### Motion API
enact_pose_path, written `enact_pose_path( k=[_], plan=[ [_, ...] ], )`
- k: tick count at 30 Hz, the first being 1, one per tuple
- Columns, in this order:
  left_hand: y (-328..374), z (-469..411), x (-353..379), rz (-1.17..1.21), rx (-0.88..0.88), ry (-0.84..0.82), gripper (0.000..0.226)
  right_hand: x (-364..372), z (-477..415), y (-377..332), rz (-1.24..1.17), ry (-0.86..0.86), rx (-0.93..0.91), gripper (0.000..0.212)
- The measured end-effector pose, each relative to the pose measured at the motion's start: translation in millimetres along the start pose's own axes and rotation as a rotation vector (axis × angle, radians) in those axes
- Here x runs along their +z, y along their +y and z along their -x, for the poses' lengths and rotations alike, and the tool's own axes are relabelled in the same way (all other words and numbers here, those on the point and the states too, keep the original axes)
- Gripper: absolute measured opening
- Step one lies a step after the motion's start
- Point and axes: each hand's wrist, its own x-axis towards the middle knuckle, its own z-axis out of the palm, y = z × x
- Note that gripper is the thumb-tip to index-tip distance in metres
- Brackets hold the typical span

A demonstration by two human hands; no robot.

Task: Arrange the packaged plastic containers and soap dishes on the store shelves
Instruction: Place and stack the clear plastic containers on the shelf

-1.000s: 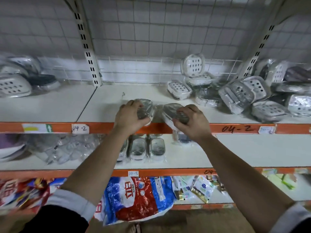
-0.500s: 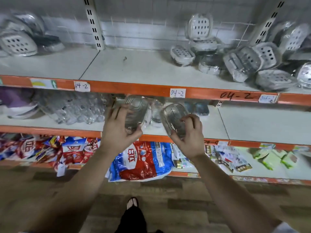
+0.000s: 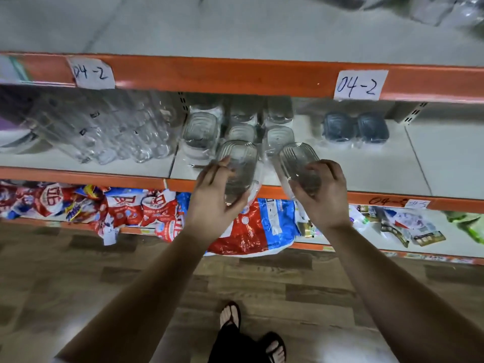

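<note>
**Middle shelf, two soap dishes lined up to go in**

Store racking fills the head view, with orange front edges and a handwritten "04-2" label on the top shelf. The floor is wood-look planks.

So both hands are loaded. The left hand has its fingers curled round the near end of the left dish, with the thumb on its left side. The right hand pinches the near end of the right dish, fingers over the top. Both dishes are clear, ribbed and bagged in film. They're held just above the front edge of the middle shelf, side by side but not touching.

The bit that matters is that the landing spot lies straight ahead of the hands, away from the person. It's the bare strip in front of the clear containers already stacked in columns.

The left dish's long axis runs front to back, pointing into the shelf toward the middle column. The right dish points the same general way, but its far end leans left toward its neighbour, so I'd guess it needs a small twist to sit square. Each hand is about equally near, so it looks like a two-at-once placement.

Dark containers sit to the right and clear bottles to the left. Detergent bags are on the shelf below.
</note>
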Motion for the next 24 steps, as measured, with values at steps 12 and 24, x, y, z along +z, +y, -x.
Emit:
enact_pose_path(
  k=[12, 24],
  plan=[
    [-62.2, -137.1, 54.1, -0.121, 0.044, 0.105, 0.046, 80.4, -48.5, 16.4, -0.052, 0.184, 0.083, 0.044],
    [-82.1, -242.4, 100.5, -0.418, -0.029, -0.047, 0.067, 101.8, -53.2, 30.5, 0.033, 0.254, -0.005, 0.043]
  ],
)
